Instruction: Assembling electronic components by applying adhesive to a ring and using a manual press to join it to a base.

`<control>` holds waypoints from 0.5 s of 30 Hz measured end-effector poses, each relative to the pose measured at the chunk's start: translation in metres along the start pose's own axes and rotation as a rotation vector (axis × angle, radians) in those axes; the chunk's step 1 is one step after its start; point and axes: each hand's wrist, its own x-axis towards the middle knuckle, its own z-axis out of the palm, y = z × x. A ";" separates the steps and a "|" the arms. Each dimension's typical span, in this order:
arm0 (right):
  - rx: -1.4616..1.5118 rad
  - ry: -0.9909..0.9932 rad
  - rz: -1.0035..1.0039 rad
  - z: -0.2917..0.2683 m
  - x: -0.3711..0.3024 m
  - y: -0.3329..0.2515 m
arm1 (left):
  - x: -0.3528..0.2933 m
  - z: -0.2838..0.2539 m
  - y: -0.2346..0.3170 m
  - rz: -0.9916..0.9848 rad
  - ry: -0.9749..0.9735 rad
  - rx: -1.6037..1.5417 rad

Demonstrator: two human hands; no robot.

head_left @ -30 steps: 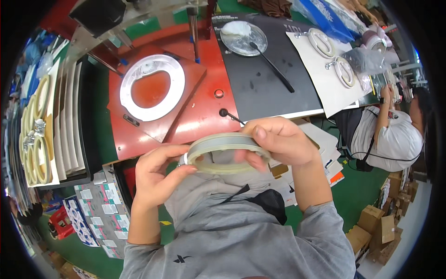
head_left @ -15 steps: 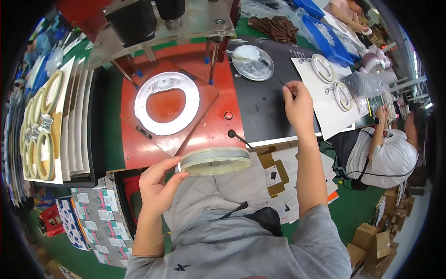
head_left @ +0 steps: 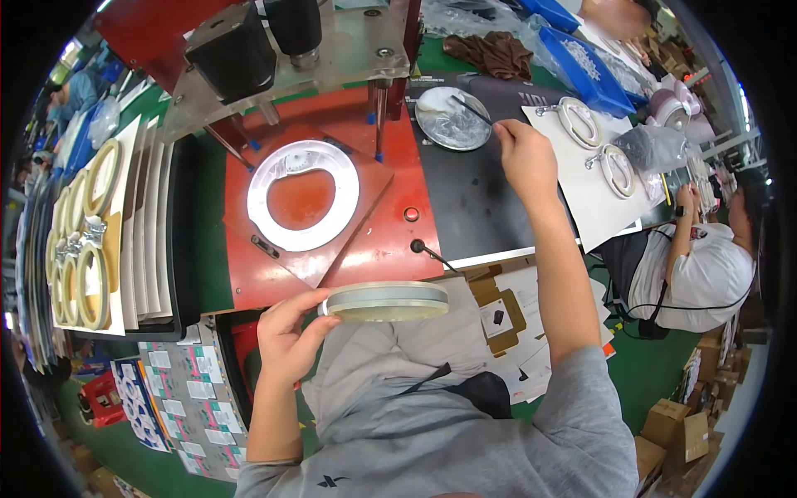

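My left hand [head_left: 292, 330] pinches the left edge of a round, pale cream ring-shaped part [head_left: 386, 300] with a grey band, held edge-on above my lap. Between the fingers of my right hand [head_left: 531, 163] is a thin dark stick [head_left: 471, 108]. Its far end lies over a shallow round dish [head_left: 462, 137] that holds a white, paste-like substance [head_left: 438, 100]. On the red machine base [head_left: 390, 241] rests a white ring [head_left: 260, 191], under a clear plate carrying black parts.
At left, a black tray [head_left: 184, 249] holds upright boards with cream rings [head_left: 101, 178]. A white sheet [head_left: 573, 187] bears two coiled rings [head_left: 617, 172] at right. A brown cloth [head_left: 486, 54] and a blue bin [head_left: 585, 70] lie behind. A co-worker in white [head_left: 716, 266] sits at right.
My right hand has moved up and a little left, bringing the stick's end over the dish. My left hand still holds the ring-shaped part. The whole view has shifted slightly.
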 end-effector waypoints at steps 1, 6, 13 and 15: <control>0.052 -0.014 0.028 -0.007 -0.005 0.000 | 0.000 0.000 0.001 -0.009 -0.001 0.001; 0.540 -0.156 0.282 -0.056 -0.037 -0.009 | 0.003 -0.001 0.036 0.069 -0.049 -0.102; 1.210 -0.449 0.382 -0.112 -0.093 -0.024 | 0.040 -0.012 0.100 0.587 -0.091 0.258; 1.215 -0.477 0.307 -0.121 -0.102 -0.039 | 0.052 -0.008 0.102 0.719 -0.075 0.269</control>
